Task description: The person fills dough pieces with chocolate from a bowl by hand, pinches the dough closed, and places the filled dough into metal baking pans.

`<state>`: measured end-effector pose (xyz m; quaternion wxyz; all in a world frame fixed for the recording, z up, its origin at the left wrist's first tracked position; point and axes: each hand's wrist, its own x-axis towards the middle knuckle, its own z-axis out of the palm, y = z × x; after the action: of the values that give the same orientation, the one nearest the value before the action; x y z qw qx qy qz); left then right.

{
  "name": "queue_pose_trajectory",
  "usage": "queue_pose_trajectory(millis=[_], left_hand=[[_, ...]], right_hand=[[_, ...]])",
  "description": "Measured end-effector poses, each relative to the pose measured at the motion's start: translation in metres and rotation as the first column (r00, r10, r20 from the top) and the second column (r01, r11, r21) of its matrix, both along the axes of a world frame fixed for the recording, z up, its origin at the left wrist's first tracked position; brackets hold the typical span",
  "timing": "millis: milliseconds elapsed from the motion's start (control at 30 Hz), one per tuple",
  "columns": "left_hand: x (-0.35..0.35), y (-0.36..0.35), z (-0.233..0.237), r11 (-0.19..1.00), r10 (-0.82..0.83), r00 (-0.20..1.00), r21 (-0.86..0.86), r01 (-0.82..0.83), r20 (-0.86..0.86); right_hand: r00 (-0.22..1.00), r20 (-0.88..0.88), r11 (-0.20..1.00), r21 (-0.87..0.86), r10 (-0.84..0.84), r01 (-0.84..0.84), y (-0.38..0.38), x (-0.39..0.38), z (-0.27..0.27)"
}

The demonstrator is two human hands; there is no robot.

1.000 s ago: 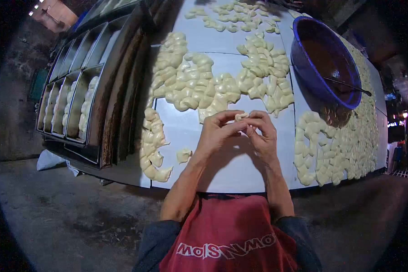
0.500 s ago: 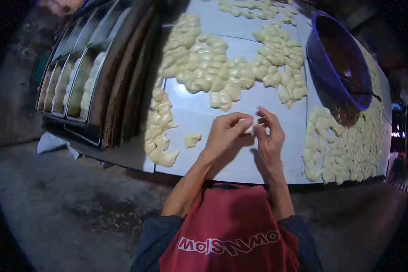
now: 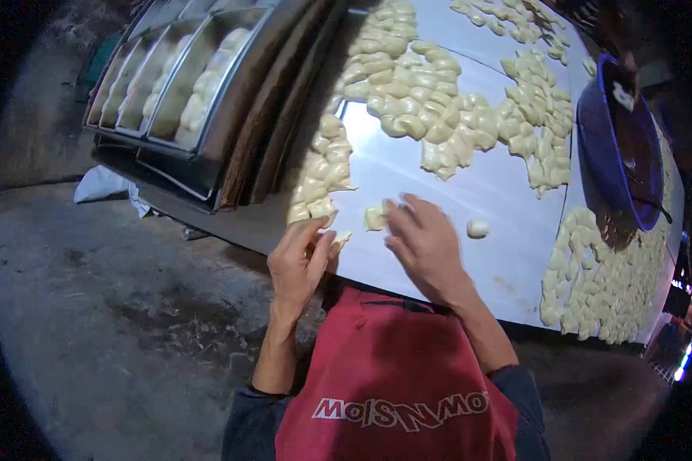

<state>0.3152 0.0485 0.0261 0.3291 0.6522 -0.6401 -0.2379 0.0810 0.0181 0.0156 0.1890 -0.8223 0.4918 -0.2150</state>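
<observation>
My left hand (image 3: 298, 257) is at the front left of the white table, its fingers pinched on a dough piece (image 3: 343, 240) beside the end of the left row of dough (image 3: 327, 165). With its fingers spread, my right hand (image 3: 427, 242) lies over the table, the fingertips at the edge of a small flat dough piece (image 3: 374, 218). A small round dough ball (image 3: 477, 229) rests by itself to the right of my right hand.
Several dough pieces (image 3: 419, 92) cover the back of the table (image 3: 507, 265); more flattened dough (image 3: 592, 284) lies front right. A purple basin (image 3: 592, 138) stands at the right, another person's hand (image 3: 629, 67) near its rim. Metal pans with dough (image 3: 205, 88) are at the left.
The view has shifted, and my hands have moved apart. My left hand is now at the left dough row, my right hand near the small flat piece. A rounded ball lies on the table.
</observation>
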Motion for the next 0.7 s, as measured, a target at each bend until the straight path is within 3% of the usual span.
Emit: queue_pose_trajectory(millis=[33, 100, 133, 200, 233, 267, 333, 400, 533, 567, 700], left_hand=[[0.006, 0.006, 0.001, 0.999, 0.004, 1.000, 0.054, -0.004, 0.001], [0.012, 0.015, -0.005, 0.999, -0.033, 0.994, -0.001, 0.034, 0.101], [0.014, 0.019, -0.008, 0.998, -0.049, 0.987, -0.025, 0.053, 0.151], [0.013, 0.021, -0.009, 0.998, -0.049, 0.982, -0.031, 0.056, 0.181], [0.010, 0.020, -0.008, 0.998, -0.040, 0.985, -0.038, 0.047, 0.167], [0.006, 0.018, -0.009, 0.998, -0.033, 0.988, -0.046, 0.041, 0.152], [0.004, 0.015, -0.015, 0.995, -0.038, 0.989, -0.083, 0.050, 0.143], [0.001, 0.009, -0.017, 0.995, -0.053, 0.993, -0.081, 0.061, 0.101], [-0.017, -0.005, -0.009, 0.997, -0.038, 0.942, 0.054, 0.059, -0.334], [-0.017, -0.014, -0.005, 0.982, -0.168, 0.984, -0.091, 0.163, -0.056], [-0.037, -0.025, -0.015, 0.954, -0.093, 0.834, 0.190, 0.230, -0.544]], right_hand=[[0.998, 0.020, 0.998, -0.023, 0.064, -0.064, -0.007, 0.010, -0.020], [0.979, 0.051, 0.978, -0.071, 0.199, -0.195, -0.019, 0.031, -0.049], [0.975, 0.214, 0.987, 0.126, 0.067, -0.096, -0.020, 0.034, -0.045], [0.868, 0.410, 0.846, 0.533, -0.281, 0.022, -0.023, 0.037, -0.029], [0.592, 0.552, 0.634, 0.768, -0.588, -0.087, -0.022, 0.038, -0.030], [0.418, 0.636, 0.603, 0.764, -0.648, -0.228, -0.026, 0.034, -0.030], [0.305, 0.583, 0.517, 0.811, -0.753, -0.274, -0.027, 0.032, -0.013], [0.206, 0.544, 0.421, 0.796, -0.814, -0.435, -0.024, 0.032, -0.011], [0.341, 0.532, 0.367, 0.818, -0.775, -0.442, -0.012, 0.038, 0.001], [0.342, 0.535, 0.377, 0.819, -0.773, -0.432, -0.010, 0.040, 0.008], [0.325, 0.525, 0.419, 0.841, -0.787, -0.343, -0.007, 0.024, 0.014]])
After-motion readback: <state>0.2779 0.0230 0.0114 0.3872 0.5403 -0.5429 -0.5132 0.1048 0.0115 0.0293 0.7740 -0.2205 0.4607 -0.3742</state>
